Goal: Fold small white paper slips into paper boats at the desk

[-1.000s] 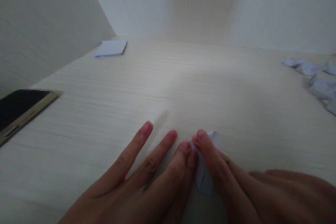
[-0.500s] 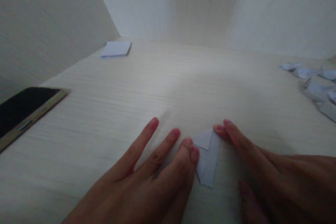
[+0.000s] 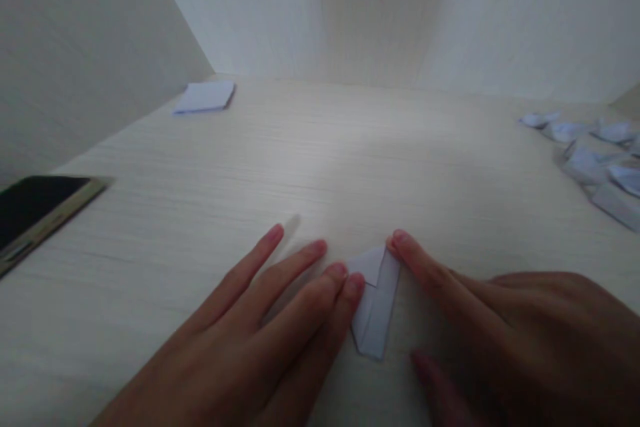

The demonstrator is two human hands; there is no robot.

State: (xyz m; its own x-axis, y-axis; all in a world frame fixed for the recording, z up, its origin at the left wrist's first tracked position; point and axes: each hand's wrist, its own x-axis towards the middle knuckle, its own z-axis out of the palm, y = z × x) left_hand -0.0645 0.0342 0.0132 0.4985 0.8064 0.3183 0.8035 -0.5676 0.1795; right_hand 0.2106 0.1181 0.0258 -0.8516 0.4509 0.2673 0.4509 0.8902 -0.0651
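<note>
Since a second ago, my right fingertips have moved off the paper's middle to its 1 o'clock corner. The paper (image 3: 385, 307), small and folded, lies flat on the table (image 3: 320, 180), in front of me. My left hand (image 3: 250, 333), at its 8 o'clock, is wide, outer fingers spread, with the two nearest ones close together on the paper and hiding its left part. My right hand (image 3: 510, 327), at 4 o'clock, has two fingertips bunched at that corner, thumb well apart and lower down.

Further out, between 9 and 10 o'clock, I see the phone (image 3: 43, 203), cut off by the view's edge. The stack (image 3: 206, 96) sits near 11, close to where the side wall (image 3: 90, 40) meets the back wall (image 3: 370, 13). At 2, well apart from my hands, lie the folded pieces (image 3: 587, 161), bunched together; some run out of view.
</note>
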